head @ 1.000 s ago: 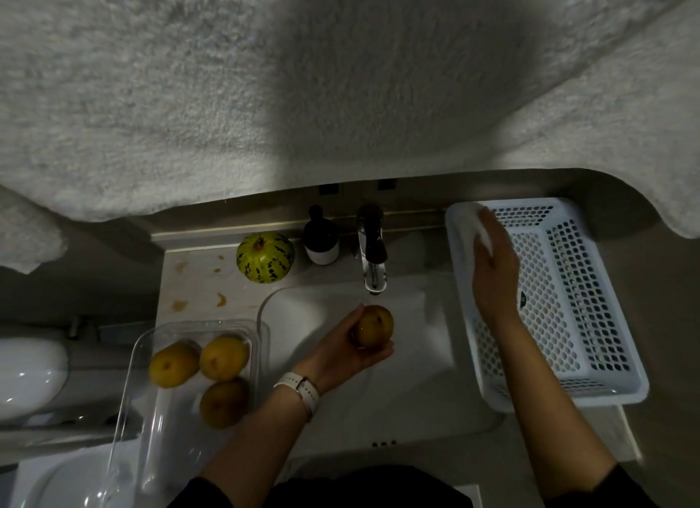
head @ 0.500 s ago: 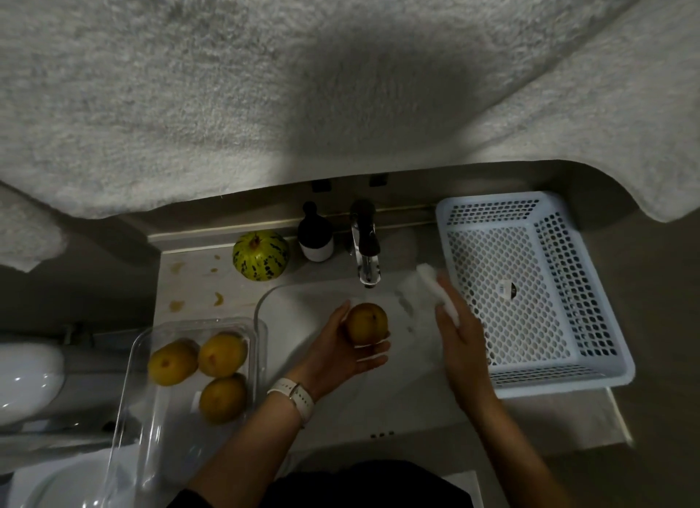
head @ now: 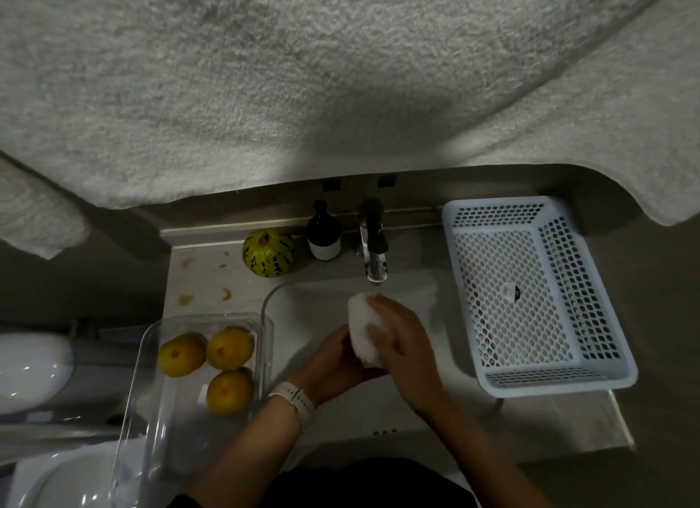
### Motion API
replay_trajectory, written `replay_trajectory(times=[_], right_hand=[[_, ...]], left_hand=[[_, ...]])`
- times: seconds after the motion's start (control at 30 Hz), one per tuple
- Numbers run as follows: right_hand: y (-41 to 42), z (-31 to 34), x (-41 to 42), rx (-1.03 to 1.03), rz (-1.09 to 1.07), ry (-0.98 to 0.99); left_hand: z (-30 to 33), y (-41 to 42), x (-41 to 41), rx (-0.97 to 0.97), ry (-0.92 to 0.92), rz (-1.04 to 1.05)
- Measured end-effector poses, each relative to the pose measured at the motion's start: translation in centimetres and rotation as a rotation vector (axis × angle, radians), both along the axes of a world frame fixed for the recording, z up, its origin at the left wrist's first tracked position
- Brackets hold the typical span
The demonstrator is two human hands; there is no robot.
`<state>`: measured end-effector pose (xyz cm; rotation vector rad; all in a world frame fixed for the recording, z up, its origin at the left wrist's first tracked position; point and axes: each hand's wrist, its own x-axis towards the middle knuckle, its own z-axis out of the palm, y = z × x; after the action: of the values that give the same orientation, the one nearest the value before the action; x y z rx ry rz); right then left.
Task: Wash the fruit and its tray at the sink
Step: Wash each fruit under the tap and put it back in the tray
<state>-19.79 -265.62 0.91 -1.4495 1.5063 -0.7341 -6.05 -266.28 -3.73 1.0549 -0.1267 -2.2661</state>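
Observation:
Over the white sink (head: 424,397), below the faucet (head: 374,251), my left hand (head: 333,363) cups a yellow-brown fruit that is almost wholly hidden. My right hand (head: 403,341) grips a white sponge (head: 361,327) and presses it onto that fruit. A clear plastic tray (head: 151,424) lies left of the sink and holds three yellow fruits (head: 230,347).
A white perforated basket (head: 591,318) sits right of the sink. A green striped gourd (head: 269,253) and a dark bottle (head: 322,232) stand at the back of the counter. A large pale towel (head: 341,83) hangs across the top of the view. A toilet (head: 30,367) is at the left.
My right hand came from the basket with the sponge, moved left over the sink and now covers the fruit in my left hand. The left hand stayed under the faucet.

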Motion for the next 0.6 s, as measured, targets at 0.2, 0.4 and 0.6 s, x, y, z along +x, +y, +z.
replay_trajectory(times=[0.2,0.4,0.6], right_hand=[[-0.7,-2.3,1.4,-0.014,-0.048,0.219],[-0.5,-3.9,1.9,-0.164,-0.226,0.210],[-0.6,-4.4,2.1,-0.218,-0.228,0.218]], left_hand=[[0.6,-0.1,-0.9,-0.003,-0.056,-0.081],[0.6,-0.4,-1.5,-0.014,-0.075,-0.128],[0.5,-0.9,-1.7,-0.005,-0.110,-0.121]])
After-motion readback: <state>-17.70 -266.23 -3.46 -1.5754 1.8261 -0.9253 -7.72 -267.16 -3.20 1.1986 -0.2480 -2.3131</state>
